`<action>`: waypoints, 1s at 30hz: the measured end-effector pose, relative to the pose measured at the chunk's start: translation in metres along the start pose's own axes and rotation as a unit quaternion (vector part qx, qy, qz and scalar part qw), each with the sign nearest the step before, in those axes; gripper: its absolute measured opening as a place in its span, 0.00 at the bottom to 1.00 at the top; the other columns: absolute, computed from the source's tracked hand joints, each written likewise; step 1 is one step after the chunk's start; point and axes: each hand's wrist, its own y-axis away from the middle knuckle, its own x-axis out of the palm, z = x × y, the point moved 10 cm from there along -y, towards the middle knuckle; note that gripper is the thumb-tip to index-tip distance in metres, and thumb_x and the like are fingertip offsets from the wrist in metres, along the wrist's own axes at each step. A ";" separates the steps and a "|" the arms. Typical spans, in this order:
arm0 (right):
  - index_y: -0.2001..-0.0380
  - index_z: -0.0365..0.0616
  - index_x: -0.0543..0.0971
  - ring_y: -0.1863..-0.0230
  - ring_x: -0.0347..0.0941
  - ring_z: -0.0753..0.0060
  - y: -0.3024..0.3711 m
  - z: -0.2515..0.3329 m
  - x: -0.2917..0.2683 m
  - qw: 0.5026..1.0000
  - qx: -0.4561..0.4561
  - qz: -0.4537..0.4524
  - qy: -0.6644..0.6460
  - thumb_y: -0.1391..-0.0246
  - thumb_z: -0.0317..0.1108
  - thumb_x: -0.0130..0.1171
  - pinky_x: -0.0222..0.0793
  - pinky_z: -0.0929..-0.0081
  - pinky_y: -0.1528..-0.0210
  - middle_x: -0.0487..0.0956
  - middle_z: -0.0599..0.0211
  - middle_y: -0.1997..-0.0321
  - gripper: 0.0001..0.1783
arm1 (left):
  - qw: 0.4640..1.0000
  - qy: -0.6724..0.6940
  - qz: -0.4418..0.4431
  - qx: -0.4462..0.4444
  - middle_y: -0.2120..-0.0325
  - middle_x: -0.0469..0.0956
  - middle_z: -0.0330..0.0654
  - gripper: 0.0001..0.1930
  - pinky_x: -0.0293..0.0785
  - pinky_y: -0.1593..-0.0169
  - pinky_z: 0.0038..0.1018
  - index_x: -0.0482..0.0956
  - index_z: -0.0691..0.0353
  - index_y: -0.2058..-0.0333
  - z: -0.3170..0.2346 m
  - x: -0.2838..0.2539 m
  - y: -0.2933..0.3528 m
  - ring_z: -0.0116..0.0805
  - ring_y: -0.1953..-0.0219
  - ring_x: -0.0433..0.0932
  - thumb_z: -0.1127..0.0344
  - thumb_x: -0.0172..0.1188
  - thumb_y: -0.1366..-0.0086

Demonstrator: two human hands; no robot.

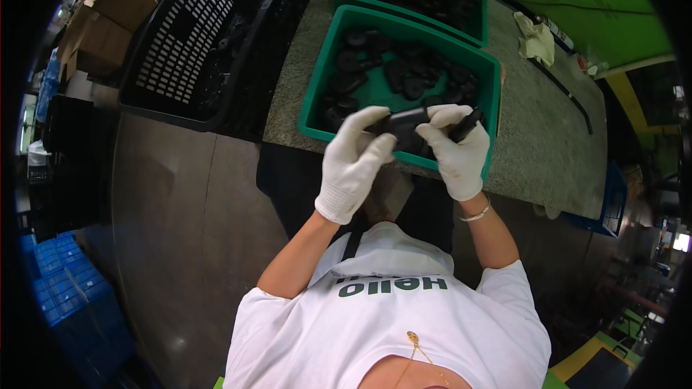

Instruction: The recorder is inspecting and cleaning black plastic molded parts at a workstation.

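Both hands wear white knitted gloves and meet over the near side of a green bin (310, 112). Between them is a smooth black plastic part (407, 119), shaped roughly like a short tube. My left hand (353, 162) pinches its left end with thumb and fingers. On the other end, the fingertips of my right hand (460, 153) are closed. A short black stick-like piece (466, 124) also sticks out of the right hand's grip; its kind is not clear. Several similar black parts (412, 86) lie loose in the bin below.
Behind stands a second green bin (484, 11) heaped with dark parts. To the left is a large black slatted crate (173, 57). On the grey table (548, 130) at right lie a pale cloth (535, 40) and a thin black rod (569, 98). Blue crates (76, 281) sit at lower left.
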 end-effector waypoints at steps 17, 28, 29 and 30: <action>0.70 0.44 0.75 0.75 0.74 0.53 0.014 0.029 0.024 0.931 -0.111 0.141 0.317 0.43 0.35 0.54 0.67 0.64 0.75 0.76 0.58 0.76 0.07 | 0.982 0.185 0.002 0.019 0.59 0.72 0.41 0.18 0.78 0.54 0.25 0.67 0.66 0.46 0.027 0.016 -0.010 0.25 0.59 0.75 0.76 0.53 0.35; 0.74 0.47 0.74 0.79 0.73 0.55 0.022 0.024 0.030 0.891 -0.131 0.149 0.407 0.44 0.39 0.56 0.66 0.63 0.80 0.75 0.63 0.80 0.09 | 0.994 0.081 -0.065 0.041 0.62 0.66 0.35 0.15 0.69 0.57 0.19 0.73 0.65 0.56 0.036 0.008 -0.010 0.21 0.63 0.68 0.76 0.62 0.42; 0.75 0.47 0.74 0.80 0.73 0.55 0.022 0.024 0.030 0.892 -0.130 0.147 0.407 0.44 0.39 0.56 0.65 0.63 0.80 0.75 0.63 0.80 0.10 | 0.994 0.081 -0.064 0.040 0.62 0.66 0.35 0.15 0.69 0.57 0.19 0.73 0.65 0.56 0.036 0.008 -0.010 0.21 0.63 0.68 0.76 0.62 0.42; 0.75 0.48 0.74 0.80 0.73 0.55 0.023 0.024 0.029 0.893 -0.128 0.145 0.406 0.44 0.39 0.56 0.65 0.63 0.80 0.75 0.62 0.80 0.10 | 0.994 0.068 -0.069 0.055 0.61 0.65 0.36 0.14 0.69 0.57 0.19 0.73 0.65 0.57 0.034 0.008 -0.010 0.22 0.63 0.68 0.77 0.62 0.42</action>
